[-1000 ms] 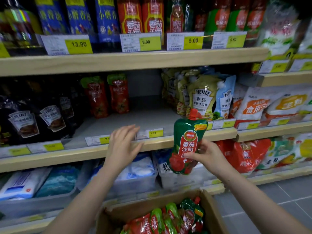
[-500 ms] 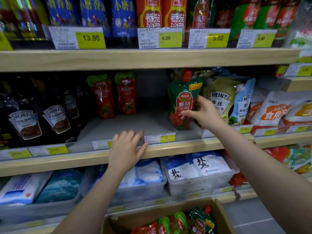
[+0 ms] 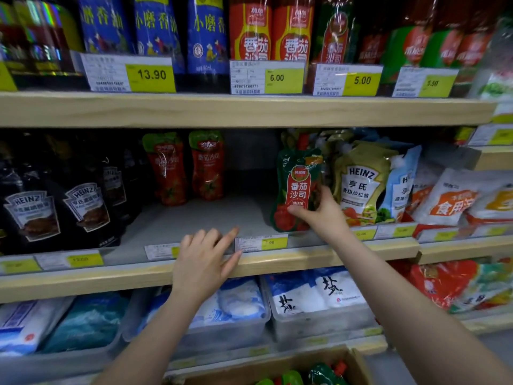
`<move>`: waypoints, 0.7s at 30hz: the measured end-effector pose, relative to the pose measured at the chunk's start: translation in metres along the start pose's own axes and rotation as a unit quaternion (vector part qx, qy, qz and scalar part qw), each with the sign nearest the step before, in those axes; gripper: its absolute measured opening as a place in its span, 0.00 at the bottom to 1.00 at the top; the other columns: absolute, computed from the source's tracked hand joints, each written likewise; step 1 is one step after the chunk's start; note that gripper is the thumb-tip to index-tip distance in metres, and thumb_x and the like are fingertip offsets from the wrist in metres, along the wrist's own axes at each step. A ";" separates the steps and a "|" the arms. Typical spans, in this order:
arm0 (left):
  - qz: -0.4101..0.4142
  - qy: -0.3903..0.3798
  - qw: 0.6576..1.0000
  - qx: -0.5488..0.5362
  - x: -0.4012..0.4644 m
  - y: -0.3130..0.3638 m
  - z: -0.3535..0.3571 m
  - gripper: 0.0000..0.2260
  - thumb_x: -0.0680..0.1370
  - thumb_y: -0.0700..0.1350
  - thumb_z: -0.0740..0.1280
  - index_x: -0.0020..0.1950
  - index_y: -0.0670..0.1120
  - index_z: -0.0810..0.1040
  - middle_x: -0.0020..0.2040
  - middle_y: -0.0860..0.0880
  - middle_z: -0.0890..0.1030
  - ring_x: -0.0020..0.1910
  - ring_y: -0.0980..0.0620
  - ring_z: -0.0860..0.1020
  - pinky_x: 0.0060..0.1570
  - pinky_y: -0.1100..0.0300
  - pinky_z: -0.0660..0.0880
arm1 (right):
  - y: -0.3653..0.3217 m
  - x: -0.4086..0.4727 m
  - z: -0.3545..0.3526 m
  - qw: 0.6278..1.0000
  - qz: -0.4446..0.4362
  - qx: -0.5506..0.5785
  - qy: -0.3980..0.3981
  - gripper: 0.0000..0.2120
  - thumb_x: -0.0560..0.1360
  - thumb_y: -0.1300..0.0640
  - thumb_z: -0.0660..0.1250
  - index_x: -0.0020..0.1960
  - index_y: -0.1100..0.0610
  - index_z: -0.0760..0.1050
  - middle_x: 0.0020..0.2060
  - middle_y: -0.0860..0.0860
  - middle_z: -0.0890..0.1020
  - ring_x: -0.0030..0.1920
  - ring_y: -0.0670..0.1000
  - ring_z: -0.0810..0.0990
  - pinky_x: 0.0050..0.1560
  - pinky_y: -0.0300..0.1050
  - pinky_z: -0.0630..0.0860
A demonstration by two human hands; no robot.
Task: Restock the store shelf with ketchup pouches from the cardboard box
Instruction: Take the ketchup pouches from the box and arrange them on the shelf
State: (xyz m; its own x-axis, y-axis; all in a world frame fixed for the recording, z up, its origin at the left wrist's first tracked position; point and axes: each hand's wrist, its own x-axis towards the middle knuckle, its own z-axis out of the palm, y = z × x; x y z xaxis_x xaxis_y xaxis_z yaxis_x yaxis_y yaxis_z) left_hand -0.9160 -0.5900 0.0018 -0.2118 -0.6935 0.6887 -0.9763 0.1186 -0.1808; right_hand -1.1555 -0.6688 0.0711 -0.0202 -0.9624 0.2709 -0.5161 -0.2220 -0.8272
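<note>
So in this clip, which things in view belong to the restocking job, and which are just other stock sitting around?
Part of the job:
- green ketchup pouch, held upright by the right hand
- middle shelf
- cardboard box with more pouches
- two red pouches at the shelf's back
- left hand, resting on the shelf edge

Just there:
- dark Heinz bottles
- Heinz salad dressing pouches
- salt bags
- blue oil bottles

Middle shelf (image 3: 211,269): ketchup pouch (image 3: 298,190) upright at front right of the bare stretch, right hand (image 3: 322,215) on its right side. Heinz pouches (image 3: 361,184) just right of it; two more pouches (image 3: 184,168) stand at the back, left of the gap. Dark Heinz bottles (image 3: 55,207) further left. Left hand (image 3: 205,262) rests on the shelf's front edge, beside the price tag (image 3: 261,242). Tubs of bags (image 3: 313,307) on the shelf below. Cardboard box (image 3: 277,368) lowest, in front, with pouches inside.
</note>
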 end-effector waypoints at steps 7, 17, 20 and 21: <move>0.004 0.005 1.000 -0.011 0.000 -0.001 0.001 0.20 0.77 0.58 0.53 0.63 0.52 0.73 0.39 0.51 0.74 0.36 0.48 0.72 0.36 0.55 0.64 | -0.011 0.010 0.023 0.995 0.059 -0.066 0.048 0.34 0.62 0.49 0.77 0.61 0.58 0.66 0.58 0.57 0.78 0.56 0.60 0.78 0.54 0.53 0.76; 0.009 0.043 0.999 0.017 -0.002 -0.001 0.005 0.20 0.77 0.58 0.55 0.61 0.50 0.75 0.38 0.49 0.74 0.36 0.47 0.72 0.36 0.54 0.63 | -0.007 0.061 0.043 0.995 0.053 -0.060 0.058 0.34 0.64 0.51 0.76 0.63 0.60 0.66 0.60 0.59 0.77 0.60 0.60 0.76 0.58 0.53 0.73; 0.013 0.056 0.998 0.022 -0.002 0.000 0.005 0.19 0.77 0.58 0.55 0.60 0.50 0.76 0.38 0.49 0.75 0.36 0.47 0.72 0.36 0.54 0.64 | -0.003 0.067 0.046 0.995 0.053 -0.058 0.065 0.34 0.64 0.51 0.76 0.64 0.59 0.66 0.61 0.59 0.76 0.61 0.60 0.75 0.60 0.54 0.73; 0.014 0.061 0.998 0.023 -0.002 0.000 0.006 0.19 0.77 0.58 0.55 0.60 0.50 0.76 0.38 0.49 0.75 0.36 0.47 0.72 0.36 0.54 0.64 | -0.002 0.068 0.047 0.995 0.054 -0.058 0.067 0.34 0.64 0.51 0.76 0.65 0.59 0.66 0.62 0.59 0.76 0.61 0.60 0.75 0.61 0.54 0.73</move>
State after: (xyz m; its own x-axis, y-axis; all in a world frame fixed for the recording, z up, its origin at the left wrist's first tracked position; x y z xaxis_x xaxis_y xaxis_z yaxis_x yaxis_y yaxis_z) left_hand -0.9152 -0.5927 -0.0039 -0.2461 -0.5986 0.7623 -0.9673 0.1018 -0.2323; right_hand -1.1153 -0.7412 0.0681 -0.1898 -0.9487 0.2531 -0.6000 -0.0920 -0.7947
